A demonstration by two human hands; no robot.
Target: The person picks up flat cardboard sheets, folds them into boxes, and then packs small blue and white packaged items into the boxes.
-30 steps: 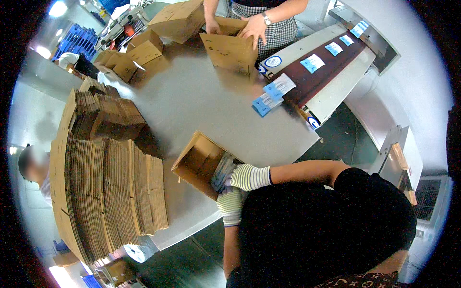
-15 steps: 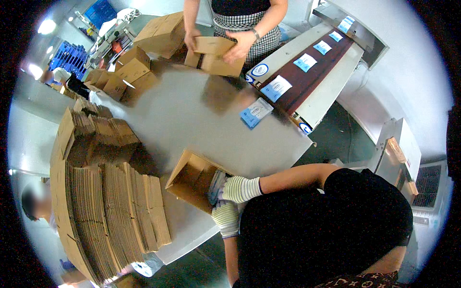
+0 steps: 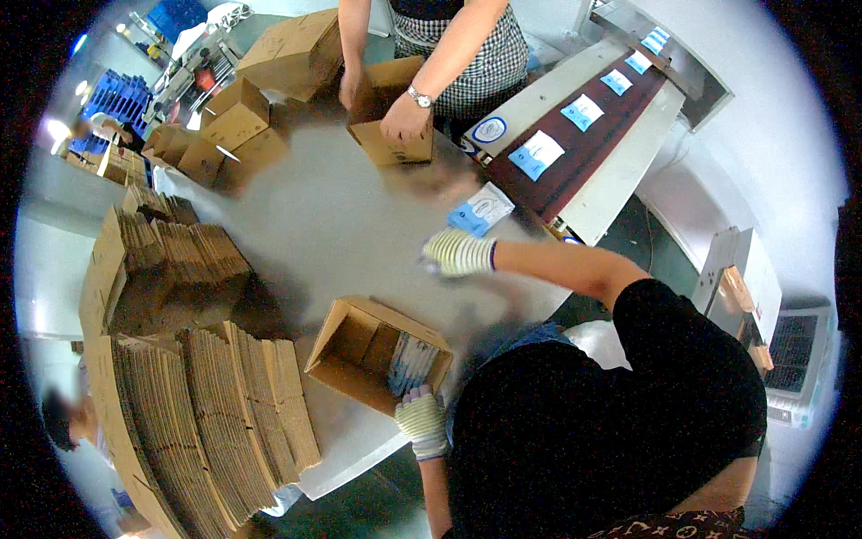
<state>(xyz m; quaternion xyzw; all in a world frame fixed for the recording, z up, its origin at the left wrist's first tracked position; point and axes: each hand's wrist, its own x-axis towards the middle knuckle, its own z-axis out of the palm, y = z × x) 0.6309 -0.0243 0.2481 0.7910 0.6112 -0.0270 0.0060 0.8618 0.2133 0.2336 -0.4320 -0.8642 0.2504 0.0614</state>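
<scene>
An uncovered cardboard box (image 3: 346, 378) stands tilted at an angle on the grey table, with a row of blue-and-white packets (image 3: 415, 361) packed along its right end. At that box's near rim is my left hand (image 3: 420, 422) in a striped knit glove, its fingers bent over the edge and closed on the wall. My right hand (image 3: 460, 253), gloved alike, hangs above the table beyond the box. Its fingers are smeared by motion, and nothing shows in them. Closest to it lie blue-and-white packets (image 3: 481, 209) at the conveyor's end.
A dark red conveyor belt (image 3: 575, 154) carries spaced packets from a wall opening. Across the table (image 3: 314, 211), a co-worker's hands (image 3: 406, 119) handle another cardboard box (image 3: 395, 148). Stacks of flattened cartons (image 3: 215, 413) line the left side; more boxes (image 3: 235, 117) stand at far left.
My right hand has left the box and moved up toward the conveyor's end, uncovering the packets inside. My left hand stays at the rim. The co-worker's right hand has shifted on their box.
</scene>
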